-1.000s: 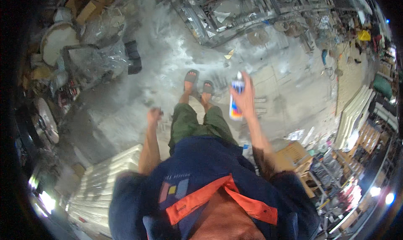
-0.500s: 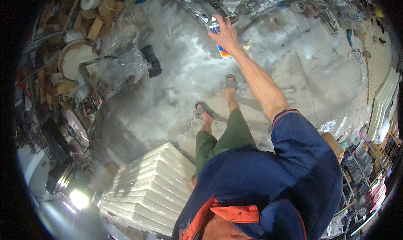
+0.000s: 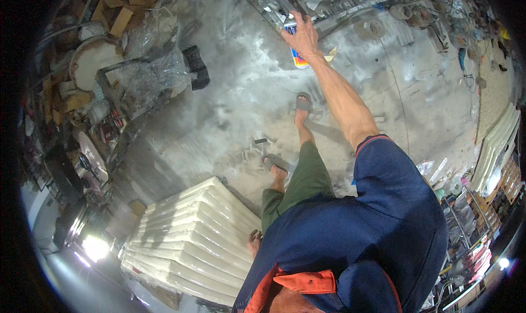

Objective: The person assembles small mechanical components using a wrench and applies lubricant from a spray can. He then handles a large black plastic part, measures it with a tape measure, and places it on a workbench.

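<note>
My right hand (image 3: 303, 38), arm stretched far forward, is closed around a spray can (image 3: 299, 60) with a blue, orange and yellow body and a white top. The can is tilted, its top toward a grey metal frame (image 3: 272, 5) on the floor. The index finger is at the can's top; the nozzle is too small to make out. My left hand (image 3: 253, 240) hangs low by my side, partly hidden by my shirt. Its fingers are loosely curled and slightly apart, with nothing visible in them. Beside it stands a wrapped stack of cream ribbed panels (image 3: 192, 236).
Grey and white overspray marks the concrete floor (image 3: 235, 88). At left lie clear plastic sheeting (image 3: 164, 77), a black piece (image 3: 196, 67), a round pale lid (image 3: 94, 62) and cardboard boxes (image 3: 121, 20). Scrap metal lines the far edge; more ribbed panels (image 3: 497, 148) lean at right.
My right hand has moved slightly forward and right with the spray can. My left foot has shifted back, and more of my left hand shows now.
</note>
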`<state>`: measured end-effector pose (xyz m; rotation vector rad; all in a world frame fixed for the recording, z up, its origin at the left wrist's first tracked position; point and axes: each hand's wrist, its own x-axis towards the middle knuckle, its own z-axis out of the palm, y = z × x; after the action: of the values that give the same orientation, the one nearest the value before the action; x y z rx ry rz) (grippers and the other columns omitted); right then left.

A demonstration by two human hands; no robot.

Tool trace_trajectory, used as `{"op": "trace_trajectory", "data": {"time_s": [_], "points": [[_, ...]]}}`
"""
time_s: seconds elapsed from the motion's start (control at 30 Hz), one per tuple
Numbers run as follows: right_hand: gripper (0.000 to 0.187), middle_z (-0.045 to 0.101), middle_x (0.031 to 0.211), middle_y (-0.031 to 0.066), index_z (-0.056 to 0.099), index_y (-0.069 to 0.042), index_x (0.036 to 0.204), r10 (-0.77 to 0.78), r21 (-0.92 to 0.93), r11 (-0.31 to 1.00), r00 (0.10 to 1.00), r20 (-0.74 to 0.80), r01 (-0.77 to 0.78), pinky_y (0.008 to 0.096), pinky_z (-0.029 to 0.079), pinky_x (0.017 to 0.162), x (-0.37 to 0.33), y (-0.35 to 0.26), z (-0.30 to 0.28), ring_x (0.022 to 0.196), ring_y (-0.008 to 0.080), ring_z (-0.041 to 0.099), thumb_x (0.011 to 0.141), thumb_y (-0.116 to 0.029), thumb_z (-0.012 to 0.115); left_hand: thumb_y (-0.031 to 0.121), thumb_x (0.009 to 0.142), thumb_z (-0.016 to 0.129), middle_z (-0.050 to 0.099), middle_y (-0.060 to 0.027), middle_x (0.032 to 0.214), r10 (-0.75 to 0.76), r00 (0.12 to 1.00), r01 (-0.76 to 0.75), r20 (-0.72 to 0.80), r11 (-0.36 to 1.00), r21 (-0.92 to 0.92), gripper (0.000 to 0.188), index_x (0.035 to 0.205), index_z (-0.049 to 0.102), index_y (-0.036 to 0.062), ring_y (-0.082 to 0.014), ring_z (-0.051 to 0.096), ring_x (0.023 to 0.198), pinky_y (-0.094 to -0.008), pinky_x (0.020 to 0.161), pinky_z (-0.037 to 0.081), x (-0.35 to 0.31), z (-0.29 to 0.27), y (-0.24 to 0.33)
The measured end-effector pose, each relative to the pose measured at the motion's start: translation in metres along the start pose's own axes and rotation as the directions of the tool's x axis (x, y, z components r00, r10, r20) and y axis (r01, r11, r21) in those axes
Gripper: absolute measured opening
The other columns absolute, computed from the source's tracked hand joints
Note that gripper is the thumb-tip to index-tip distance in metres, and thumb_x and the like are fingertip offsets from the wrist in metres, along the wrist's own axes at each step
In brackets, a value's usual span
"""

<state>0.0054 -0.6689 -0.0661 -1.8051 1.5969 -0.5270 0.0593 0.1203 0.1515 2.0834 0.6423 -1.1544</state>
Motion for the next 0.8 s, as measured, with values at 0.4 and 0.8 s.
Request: {"op": "trace_trajectory", "data": {"time_s": [0.4,0.8], "points": [[0.069,0.057,0.123,0.0262,0.051,-0.022,0.140,-0.064,-0.123,0.990,0.997,0.036,0.068,0.0540,0.053,0.090,0.008,-0.043,-0.005,0.108,0.0476,0.063,0.077,-0.033,0.076,0.027,0.094,0.070,0.068,-0.0187,0.118,0.075,0.990,-0.112,0.122,0.936,0.333,0.052,0.134,0.056,-0.0035,-0.0277,0.065,0.109,-0.0366,0.096,0.051,0.113,-0.006,0.026],[0.068,0.055,0.121,0.0249,0.051,-0.021,0.139,-0.086,-0.303,0.951,0.993,-0.080,0.057,0.0537,0.054,0.087,0.029,-0.088,0.012,0.105,0.0478,0.064,0.077,-0.029,0.078,0.021,0.097,0.065,0.068,-0.0170,0.118,-0.065,0.962,-0.046,0.265,0.919,0.391,0.038,0.128,0.058,0.0016,-0.0264,0.069,0.100,-0.0383,0.088,0.056,0.290,-0.020,0.299]]}}
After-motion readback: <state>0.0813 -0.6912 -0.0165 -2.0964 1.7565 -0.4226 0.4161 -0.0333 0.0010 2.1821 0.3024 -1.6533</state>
